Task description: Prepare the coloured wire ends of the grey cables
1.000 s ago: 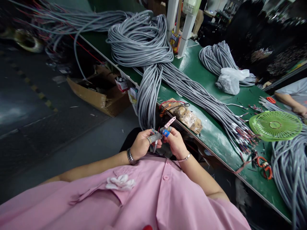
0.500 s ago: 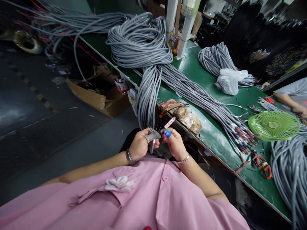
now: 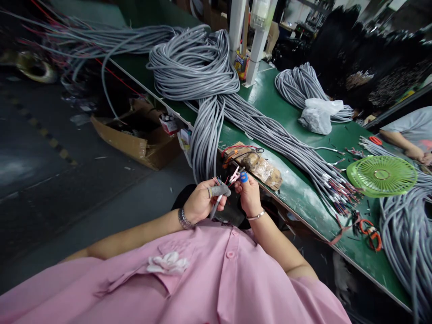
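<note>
My left hand (image 3: 200,202) is closed around the end of a grey cable (image 3: 214,206), its forefinger wrapped in grey tape. Thin coloured wires (image 3: 222,181) fan out of the cable's stripped end above that hand. My right hand (image 3: 249,194), with blue tape on one fingertip, pinches a small pink tool (image 3: 235,175) at those wires. Both hands are held close together in front of my pink shirt, just off the near edge of the green bench (image 3: 297,184).
Big coils of grey cable (image 3: 195,63) lie on the bench and hang over its edge. A green fan guard (image 3: 382,174), orange-handled pliers (image 3: 370,233) and a plastic bag (image 3: 317,116) sit on it. A cardboard box (image 3: 138,135) stands on the floor. Another person's arm (image 3: 401,141) rests at far right.
My right hand has risen a little and turned, bringing the pink tool in against the fanned wires. The left hand keeps its grip on the cable end.
</note>
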Available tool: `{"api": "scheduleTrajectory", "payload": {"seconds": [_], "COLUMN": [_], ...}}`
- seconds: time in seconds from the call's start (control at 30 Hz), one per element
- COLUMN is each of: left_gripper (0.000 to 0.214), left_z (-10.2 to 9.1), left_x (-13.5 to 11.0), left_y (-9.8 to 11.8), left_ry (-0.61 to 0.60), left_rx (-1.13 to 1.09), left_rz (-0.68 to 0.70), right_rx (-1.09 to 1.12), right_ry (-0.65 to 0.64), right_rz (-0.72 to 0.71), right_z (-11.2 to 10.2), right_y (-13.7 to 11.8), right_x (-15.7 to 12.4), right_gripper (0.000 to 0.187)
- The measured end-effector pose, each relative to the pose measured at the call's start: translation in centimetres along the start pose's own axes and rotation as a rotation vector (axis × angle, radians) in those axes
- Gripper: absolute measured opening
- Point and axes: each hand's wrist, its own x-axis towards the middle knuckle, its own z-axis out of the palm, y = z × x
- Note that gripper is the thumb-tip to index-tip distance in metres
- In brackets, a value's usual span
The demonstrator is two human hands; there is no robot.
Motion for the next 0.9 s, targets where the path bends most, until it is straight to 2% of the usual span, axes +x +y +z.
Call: {"api": "scheduleTrajectory", "payload": {"seconds": [0.07, 0.23, 0.43, 0.7, 0.9], "left_gripper": [0.022, 0.021, 0.018, 0.018, 0.019], "left_z": [0.1, -0.1, -0.5, -0.8, -0.9], "left_x": [0.2, 0.7, 0.9, -0.1, -0.4], "left_y": [0.0, -0.6, -1.2, -1.3, -1.2], "left_ry": [-0.001, -0.033, -0.047, -0.049, -0.012], "left_rx": [-0.003, 0.011, 0.024, 0.057, 0.016], "left_rz": [-0.014, -0.025, -0.044, -0.011, 0.063], "right_rx": [-0.019, 0.226, 0.312, 0.356, 0.373], "right_ry": [0.024, -0.102, -0.046, -0.197, -0.182], "right_rz": [-0.021, 0.191, 0.193, 0.348, 0.277], "right_z": [0.2, 0.8, 1.2, 0.1, 0.4], "right_y": [0.3, 0.1, 0.1, -0.4, -1.0], "right_x": [0.0, 0.6, 0.8, 0.2, -0.2], "right_gripper": [0.046, 0.053, 0.044, 0.06, 0.036]}}
